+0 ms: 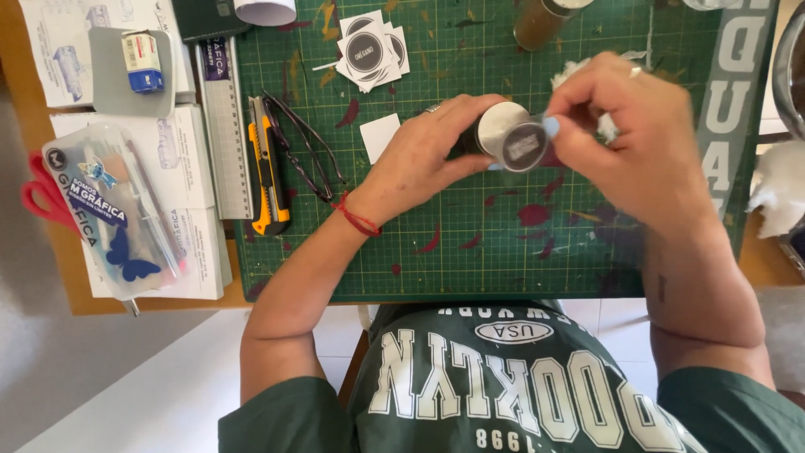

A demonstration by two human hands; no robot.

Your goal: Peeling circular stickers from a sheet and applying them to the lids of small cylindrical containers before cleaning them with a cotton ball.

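Observation:
My left hand (423, 155) grips a small dark jar with a silver lid (507, 132), held on its side above the green cutting mat (470, 243). My right hand (625, 138) pinches the lid end, its thumb pressing a round black sticker (524, 148) onto the lid. A red string bracelet circles my left wrist. A stack of square backing papers with round black stickers (369, 50) lies at the mat's far left. One blank white square (380, 136) lies just left of my left hand.
Eyeglasses (303, 147) and a yellow utility knife (267, 168) lie at the mat's left edge beside a metal ruler (225, 126). A clear pencil pouch (113, 210), red scissors (38, 193), papers and an eraser (142, 60) sit further left. White tissue (780, 197) is at right.

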